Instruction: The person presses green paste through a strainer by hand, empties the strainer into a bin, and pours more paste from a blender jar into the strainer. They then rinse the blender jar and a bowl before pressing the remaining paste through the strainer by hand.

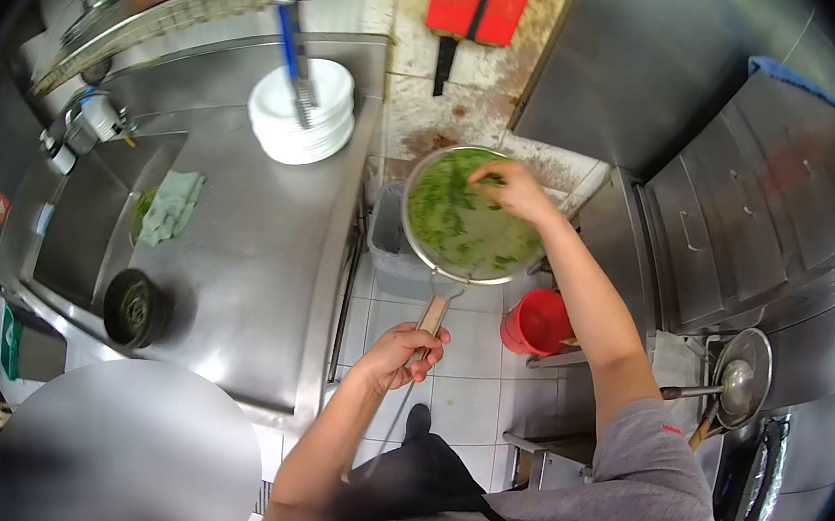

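Observation:
My left hand (405, 355) is wrapped round the wooden handle of a wide, round metal strainer (424, 256), held out in front of me above the floor. Chopped leafy greens (447, 197) lie spread in it, thickest on the far left side and sparser toward the middle. Over the strainer's far right part, my right hand (513, 191) reaches in from the right. Its fingers are drawn together at the greens; the leaves between the fingertips are partly hidden. A grey plastic bin (398, 267) stands just left of and below the strainer.
A steel counter (247, 267) on the left carries stacked white plates (305, 136), a green cloth (174, 206) and a dark bowl (136, 308) beside a sink (82, 217). A red bucket (536, 324) stands low at right. Steel drawers (734, 210) and a ladle (736, 384) are farther right.

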Demonstrator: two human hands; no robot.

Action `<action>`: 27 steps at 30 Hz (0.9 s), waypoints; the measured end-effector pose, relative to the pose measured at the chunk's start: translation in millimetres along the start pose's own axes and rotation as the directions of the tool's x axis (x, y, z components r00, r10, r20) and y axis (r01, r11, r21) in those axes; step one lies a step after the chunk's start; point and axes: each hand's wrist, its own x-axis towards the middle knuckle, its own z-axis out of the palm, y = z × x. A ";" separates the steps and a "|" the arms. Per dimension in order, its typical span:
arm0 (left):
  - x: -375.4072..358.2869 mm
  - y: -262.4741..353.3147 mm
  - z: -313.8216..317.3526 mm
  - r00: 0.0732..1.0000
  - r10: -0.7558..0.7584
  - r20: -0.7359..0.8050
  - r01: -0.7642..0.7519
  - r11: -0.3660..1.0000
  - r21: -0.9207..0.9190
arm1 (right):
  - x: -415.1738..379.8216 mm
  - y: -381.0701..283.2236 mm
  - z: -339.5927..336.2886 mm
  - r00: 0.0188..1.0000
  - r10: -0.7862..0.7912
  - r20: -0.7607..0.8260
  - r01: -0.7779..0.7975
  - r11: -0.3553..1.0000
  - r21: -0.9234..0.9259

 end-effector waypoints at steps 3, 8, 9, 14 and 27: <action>-75.9 7.0 -3.6 0.995 -0.003 0.102 -0.010 0.991 0.133 | -59.7 -49.9 20.0 0.817 -0.448 -0.363 0.307 0.871 -0.384; -209.5 3.8 -32.9 0.976 0.047 0.212 -0.106 0.955 0.276 | -125.2 -169.2 76.6 0.896 -0.439 -0.062 0.307 0.715 -0.628; -239.3 3.3 -36.4 0.972 0.077 0.223 -0.137 0.954 0.267 | -132.8 -199.4 93.4 0.903 -0.426 -0.051 0.308 0.728 -0.613; -368.2 0.0 -79.6 0.963 0.195 0.186 -0.230 0.954 0.193 | -126.7 -312.7 184.4 0.870 -0.493 -0.004 0.372 0.661 -0.651; -523.4 89.6 -270.2 0.907 0.421 -0.013 -0.417 0.901 0.119 | 53.8 -487.8 398.4 0.743 -0.615 0.265 0.627 0.500 -0.597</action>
